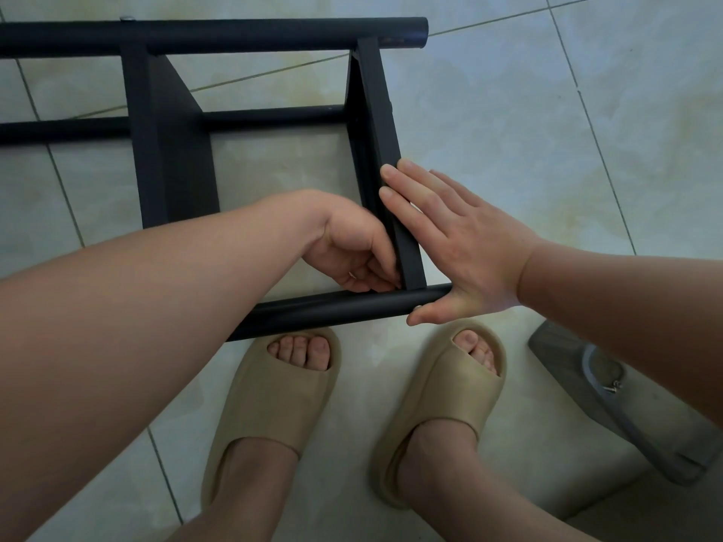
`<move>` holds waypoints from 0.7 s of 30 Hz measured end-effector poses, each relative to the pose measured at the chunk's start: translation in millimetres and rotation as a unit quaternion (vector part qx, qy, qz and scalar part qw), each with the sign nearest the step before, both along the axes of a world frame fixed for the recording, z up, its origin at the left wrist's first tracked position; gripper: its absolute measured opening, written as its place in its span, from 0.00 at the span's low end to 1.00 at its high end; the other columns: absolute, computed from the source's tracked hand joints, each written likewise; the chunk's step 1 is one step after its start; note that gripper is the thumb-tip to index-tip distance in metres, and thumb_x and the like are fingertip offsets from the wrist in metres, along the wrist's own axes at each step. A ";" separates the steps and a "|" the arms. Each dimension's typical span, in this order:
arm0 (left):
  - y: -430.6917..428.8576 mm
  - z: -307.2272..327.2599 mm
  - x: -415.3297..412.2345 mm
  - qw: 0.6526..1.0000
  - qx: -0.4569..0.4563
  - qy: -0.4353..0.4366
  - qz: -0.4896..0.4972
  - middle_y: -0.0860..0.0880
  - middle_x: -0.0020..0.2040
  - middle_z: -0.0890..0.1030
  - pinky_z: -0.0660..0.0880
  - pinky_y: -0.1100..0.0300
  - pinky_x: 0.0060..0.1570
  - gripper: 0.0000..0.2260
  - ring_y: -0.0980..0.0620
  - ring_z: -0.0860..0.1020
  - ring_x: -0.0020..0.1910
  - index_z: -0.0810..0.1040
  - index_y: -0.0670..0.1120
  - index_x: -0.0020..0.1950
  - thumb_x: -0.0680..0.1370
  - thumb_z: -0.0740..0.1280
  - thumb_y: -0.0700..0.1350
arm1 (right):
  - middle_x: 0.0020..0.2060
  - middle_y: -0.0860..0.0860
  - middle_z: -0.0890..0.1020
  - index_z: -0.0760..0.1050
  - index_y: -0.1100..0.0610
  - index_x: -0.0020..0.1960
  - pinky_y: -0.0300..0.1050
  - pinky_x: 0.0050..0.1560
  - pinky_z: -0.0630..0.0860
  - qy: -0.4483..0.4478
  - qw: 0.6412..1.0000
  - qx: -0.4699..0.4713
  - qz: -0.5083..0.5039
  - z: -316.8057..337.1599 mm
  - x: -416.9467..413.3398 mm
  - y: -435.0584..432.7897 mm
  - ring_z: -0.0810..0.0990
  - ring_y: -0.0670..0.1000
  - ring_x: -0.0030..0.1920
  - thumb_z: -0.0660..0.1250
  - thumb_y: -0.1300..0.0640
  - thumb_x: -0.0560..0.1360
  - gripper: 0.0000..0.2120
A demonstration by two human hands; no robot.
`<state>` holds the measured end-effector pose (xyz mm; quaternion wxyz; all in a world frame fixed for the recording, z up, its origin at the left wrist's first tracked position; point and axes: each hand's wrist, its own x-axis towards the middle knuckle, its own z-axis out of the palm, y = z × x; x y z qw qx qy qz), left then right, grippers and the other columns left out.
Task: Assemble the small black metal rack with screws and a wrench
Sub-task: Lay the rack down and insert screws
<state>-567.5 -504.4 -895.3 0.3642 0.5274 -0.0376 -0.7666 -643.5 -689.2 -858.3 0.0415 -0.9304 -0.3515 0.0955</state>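
Head view shows the black metal rack point(176, 150) lying on the tiled floor point(508, 111) just ahead of two beige slides point(274, 404). The right hand point(461, 244) presses flat, fingers straight, against the end crossbar point(391, 158). The left hand point(352, 248) curls at the inner corner by the near tube point(332, 309); whether it pinches anything cannot be told.

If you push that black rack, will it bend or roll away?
Probably stiff: the black rack looks like metal tubes and bars. Rolling seems unlikely, since crossbars join its round tubes. It might slide on the smooth tile floor.
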 end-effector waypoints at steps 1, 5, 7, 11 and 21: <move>0.4 0.0 0.0 1.000 0.002 0.002 -0.007 0.50 0.46 0.83 0.70 0.59 0.48 0.08 0.54 0.80 0.45 0.82 0.46 0.52 0.79 0.64 0.39 | 0.81 0.64 0.52 0.51 0.67 0.81 0.64 0.78 0.57 0.001 1.000 0.000 0.000 0.3 0.0 0.0 0.49 0.63 0.82 0.56 0.19 0.70 0.61; 1.6 -1.1 -2.4 0.999 0.015 -0.015 -0.042 0.54 0.42 0.84 0.69 0.60 0.46 0.06 0.56 0.79 0.43 0.83 0.50 0.50 0.80 0.65 0.44 | 0.81 0.64 0.52 0.52 0.68 0.81 0.64 0.78 0.57 0.001 1.000 -0.002 0.001 0.8 0.2 0.6 0.49 0.64 0.82 0.56 0.20 0.70 0.61; 1.3 -2.3 -2.9 0.999 0.016 -0.017 -0.038 0.54 0.42 0.84 0.69 0.60 0.46 0.06 0.56 0.78 0.43 0.83 0.49 0.50 0.79 0.66 0.43 | 0.81 0.64 0.52 0.52 0.68 0.81 0.64 0.78 0.57 0.000 1.000 -0.002 0.001 0.9 0.1 0.8 0.49 0.64 0.82 0.56 0.20 0.70 0.61; 1.5 -0.9 2.3 0.999 0.008 -0.026 -0.037 0.53 0.47 0.85 0.71 0.57 0.54 0.07 0.54 0.81 0.51 0.84 0.49 0.51 0.78 0.67 0.41 | 0.81 0.64 0.51 0.51 0.67 0.81 0.64 0.78 0.56 0.003 1.000 -0.005 -0.001 1.5 0.2 1.0 0.49 0.64 0.82 0.56 0.19 0.70 0.61; 1.3 -2.3 -0.2 0.999 0.017 -0.028 -0.025 0.53 0.39 0.82 0.69 0.64 0.43 0.06 0.57 0.74 0.37 0.83 0.48 0.47 0.78 0.67 0.40 | 0.81 0.63 0.52 0.51 0.67 0.81 0.63 0.78 0.57 0.001 1.000 -0.007 -0.001 1.3 0.2 1.8 0.49 0.63 0.82 0.56 0.20 0.70 0.61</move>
